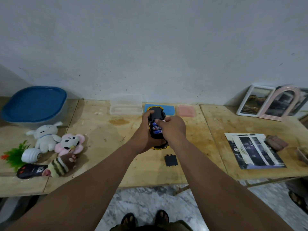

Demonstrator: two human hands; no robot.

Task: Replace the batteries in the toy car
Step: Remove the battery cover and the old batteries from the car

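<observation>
A yellow toy car (pixel 156 114) is held upside down above the wooden table (pixel 103 130), its black underside facing me. My left hand (pixel 145 130) grips the car from the left side. Blue batteries (pixel 156 129) lie in the open compartment. My right hand (pixel 173 129) reaches over from the right, with fingertips pinched on the topmost battery. The black battery cover (pixel 171 160) lies flat on the table just below the car.
Plush toys (pixel 55 140) and a black remote (pixel 30 170) lie at the left, near a blue-lidded tub (pixel 35 104). A clear plastic box (pixel 125 105), blue pad (pixel 170 109) and pink pad (pixel 185 110) line the wall. Printed sheets (pixel 255 150) and photo frames (pixel 266 102) sit right.
</observation>
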